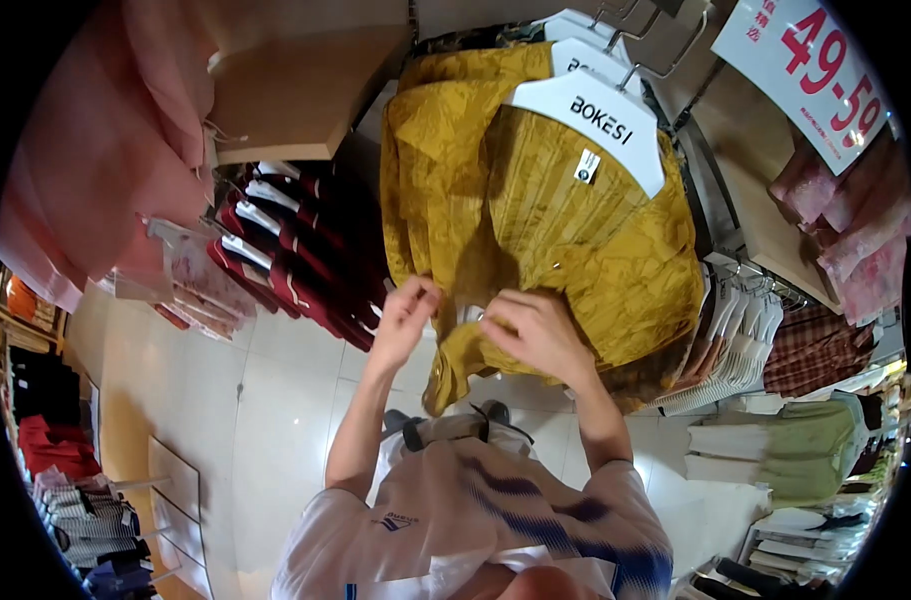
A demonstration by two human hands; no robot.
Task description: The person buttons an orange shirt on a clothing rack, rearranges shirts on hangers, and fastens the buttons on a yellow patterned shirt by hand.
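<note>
A mustard-yellow shirt [605, 270] hangs open at the front on a white hanger [590, 115] lettered BOKESI. At the lower part of its front edge, my left hand [405, 315] is closed with the fingers curled in, pinching the fabric border. My right hand [535, 332] is closed over the other front edge, its fingers bent round the cloth; the fingertips are partly hidden. Below and between my hands a loose front corner of the shirt dangles. A white label shows inside the shirt below the hanger. Behind it hangs a second yellow garment on a similar hanger.
Dark red garments [310, 270] hang on the left beside a wooden shelf [310, 95]. Pink clothing [105, 130] fills the upper left. A price sign [810, 75] is at upper right. Striped and plaid clothes [815, 350] hang at right, above a light green garment [805, 455].
</note>
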